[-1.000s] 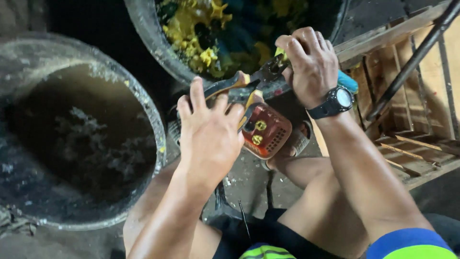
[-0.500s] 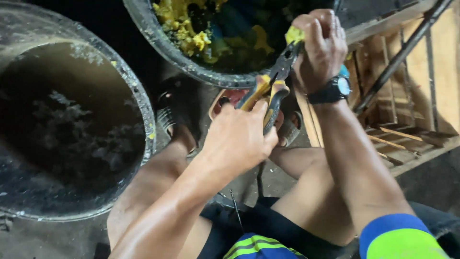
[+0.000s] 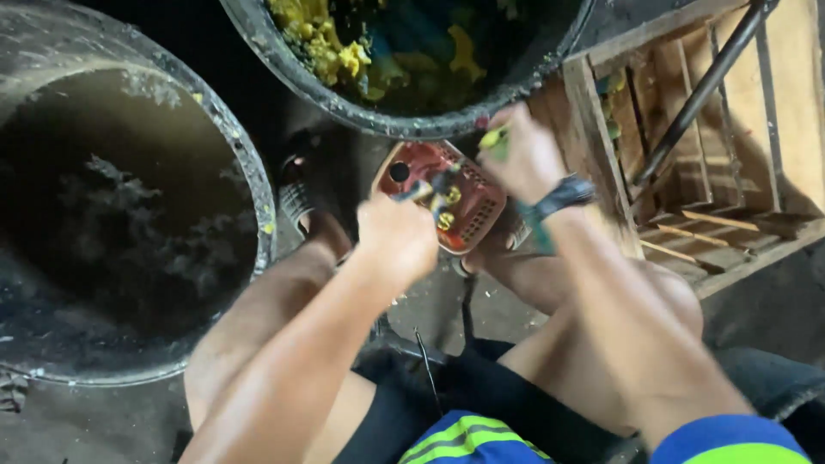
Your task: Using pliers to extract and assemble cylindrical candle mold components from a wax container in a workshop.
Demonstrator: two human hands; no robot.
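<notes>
Head view, looking down on a seated person's bare knees and two hands. The left hand [image 3: 397,241] was curled shut around the handles of a pair of pliers [image 3: 438,191] (blurred by motion, so the tool's jaws could not be made out), which lay just above a small red basket [image 3: 447,202] on the floor [image 3: 103,421] between the feet. The right hand [image 3: 524,155], wearing a dark wristwatch [image 3: 560,198], was closed on a small yellow-green piece [image 3: 492,137] pinched at the fingertips; what the piece was could not be told. The two hands were near each other but apart, the right one higher in the frame and touching or overlapping the edge of a dark round tub [image 3: 412,125] filled with yellow and blue-green pieces [image 3: 344,56]. To the left stood a large grey drum [image 3: 249,163] holding murky liquid, well apart from both hands. A wooden crate [image 3: 730,232] with slatted sides stood to the right, crossed by a dark metal rod [image 3: 700,94] leaning diagonally. A sandalled foot [image 3: 301,206] rested beside the drum.
</notes>
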